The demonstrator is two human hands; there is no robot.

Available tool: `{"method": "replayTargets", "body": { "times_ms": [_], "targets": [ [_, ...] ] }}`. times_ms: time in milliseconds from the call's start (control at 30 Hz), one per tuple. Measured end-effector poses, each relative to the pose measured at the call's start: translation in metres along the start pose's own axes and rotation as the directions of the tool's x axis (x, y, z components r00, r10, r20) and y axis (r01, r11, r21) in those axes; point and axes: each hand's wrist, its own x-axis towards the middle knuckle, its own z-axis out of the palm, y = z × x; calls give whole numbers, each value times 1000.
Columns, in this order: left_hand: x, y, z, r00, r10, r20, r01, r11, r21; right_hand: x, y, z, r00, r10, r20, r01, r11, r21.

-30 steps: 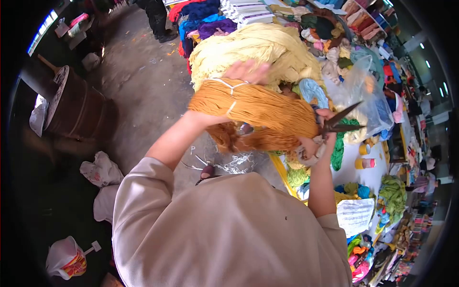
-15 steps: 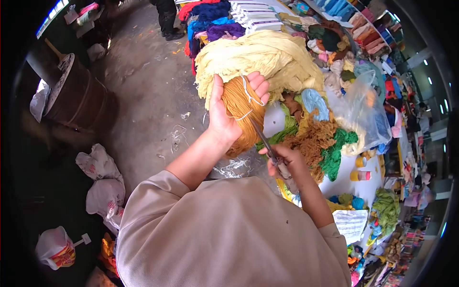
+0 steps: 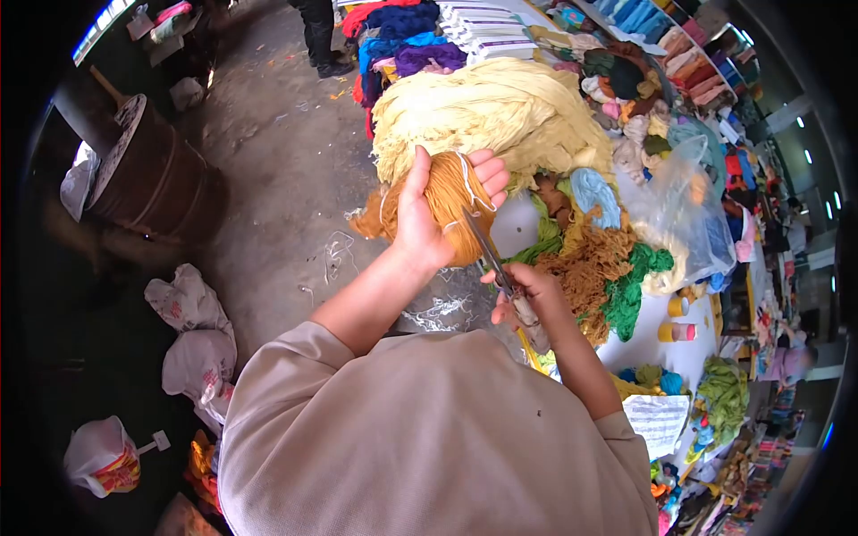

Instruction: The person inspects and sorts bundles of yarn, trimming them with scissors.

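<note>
My left hand (image 3: pixel 420 214) grips a mustard-orange skein of yarn (image 3: pixel 451 192) bound with a white tie string (image 3: pixel 471 179), holding it up over the table's near edge. My right hand (image 3: pixel 529 295) holds a pair of scissors (image 3: pixel 490 255), whose blades point up at the skein's underside close to the white string. Just behind the skein lies a big heap of pale yellow yarn (image 3: pixel 496 107). Loose brown yarn (image 3: pixel 585 263) and green yarn (image 3: pixel 635 281) lie on the white table (image 3: pixel 648 335) beside my right hand.
Piles of coloured yarn and cloth crowd the table's far end, with a clear plastic bag (image 3: pixel 684 201) on the right. A wooden barrel (image 3: pixel 143 183) stands at left on the concrete floor (image 3: pixel 277 179). White sacks (image 3: pixel 192 335) lie near my feet. A person's legs (image 3: pixel 317 36) stand at the top.
A second ago the skein lay stretched across both hands with the scissors out to the right. I have since gathered it into my left hand and brought the scissors up under it.
</note>
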Motion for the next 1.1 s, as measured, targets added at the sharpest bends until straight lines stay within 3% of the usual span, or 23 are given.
{"method": "replayTargets", "body": {
  "times_ms": [33,67,133,200,233,300,333,400,433,500,533,633,667,700,733,767,800,833,933,1000,1033,1067,1100],
  "targets": [
    [-1,0,0,1000,-5,0,5,1000,0,-1,-6,3,998,67,8,-67,992,106],
    [-1,-1,-1,999,-14,-32,15,998,62,1,-3,4,998,-17,-55,27,982,185],
    [-1,-6,6,999,-38,-38,43,988,147,8,-1,11,877,-406,-257,381,913,-143],
    [-6,-16,17,991,-114,-64,121,986,119,22,-18,14,662,-660,-355,563,751,-345],
    [1,-13,3,938,-249,240,253,967,13,27,-23,12,698,-603,-385,543,797,-265],
    [-2,-20,-1,972,-222,77,196,948,251,34,-26,-8,692,-696,-194,383,581,-718],
    [-3,-20,2,972,-233,28,220,946,239,35,-15,-11,662,-725,-190,383,544,-746],
    [-2,-19,3,988,-153,28,142,958,249,18,5,-10,759,-553,-343,329,781,-530],
    [2,-16,0,996,-89,24,81,969,232,9,23,-16,767,-542,-344,304,778,-550],
    [3,-5,2,1000,-5,9,4,985,174,-17,80,-31,871,-331,-364,258,937,-235],
    [5,1,0,999,48,-9,-46,989,141,-35,99,-37,927,-119,-356,102,993,-66],
    [6,5,5,989,138,48,-146,917,371,-78,157,-45,819,485,-308,-298,817,494],
    [7,0,2,983,83,165,-164,804,572,-95,201,-46,916,55,-398,-194,928,-319],
    [8,-6,-1,965,-2,264,-200,646,737,-94,199,-49,841,230,-489,-110,958,263],
    [3,-14,4,946,-111,306,-233,422,876,-90,181,-48,776,433,-458,70,663,745],
    [7,-19,12,883,-249,397,-370,149,917,-86,162,-50,778,361,-514,183,652,736],
    [10,-27,22,801,-412,435,-517,-107,849,-73,121,-45,799,-145,-584,353,899,260],
    [11,-36,28,765,-482,428,-593,-266,760,-57,88,-41,718,-596,-359,530,803,-273],
    [22,-62,29,646,-496,581,-761,-478,438,-20,58,-15,621,-644,-447,617,753,-229],
    [26,-52,36,653,-441,616,-753,-470,461,-11,52,-13,647,-584,-490,618,778,-111],
    [24,-37,46,678,-506,533,-729,-557,399,-10,45,-20,688,-525,-501,591,806,-32],
    [24,-23,43,688,-548,476,-715,-623,317,-13,43,-31,660,-615,-432,577,783,-233],
    [23,-7,37,699,-583,414,-700,-676,231,-19,28,-29,660,-572,-487,628,776,-58]
  ]
}}
